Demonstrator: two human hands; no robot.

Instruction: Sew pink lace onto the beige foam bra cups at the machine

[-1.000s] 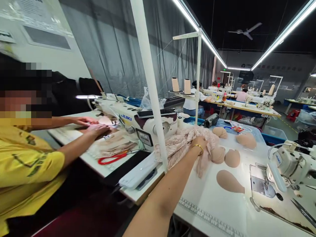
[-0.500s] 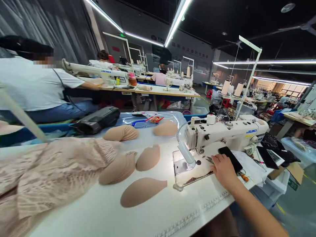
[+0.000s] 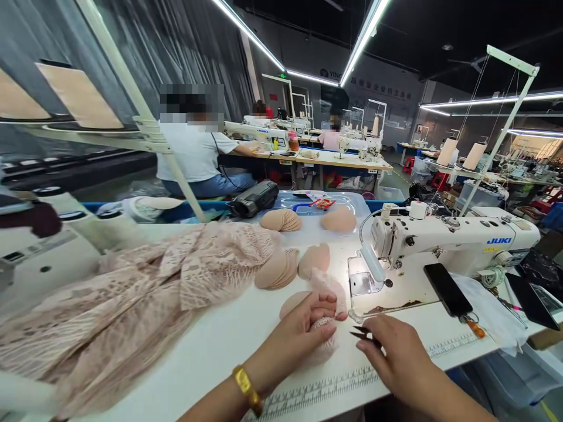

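A small piece of pale pink lace [image 3: 331, 288] is gripped in my left hand [image 3: 301, 325], its edges hanging out above and below the fingers. My right hand [image 3: 398, 354], just to the right, closes around dark thread snips [image 3: 361, 333] whose blades point at the lace. Partly covered by my left hand lies a beige foam cup [image 3: 291, 302]. Behind it are another single cup [image 3: 314, 261] and a fanned stack of cups [image 3: 277, 271]. To the right stands a white sewing machine [image 3: 453, 234].
A large heap of lace fabric [image 3: 176, 281] spreads over the left of the white table [image 3: 193, 357]. A black phone [image 3: 447, 288] with an orange charm lies by the machine. Printed rulers [image 3: 321, 387] run along the front edge. A person [image 3: 189, 146] sits at another machine beyond.
My right hand has lifted the snips from the machine bed and brought them left to the table's front. My left hand has come into view with the lace. The view has turned left.
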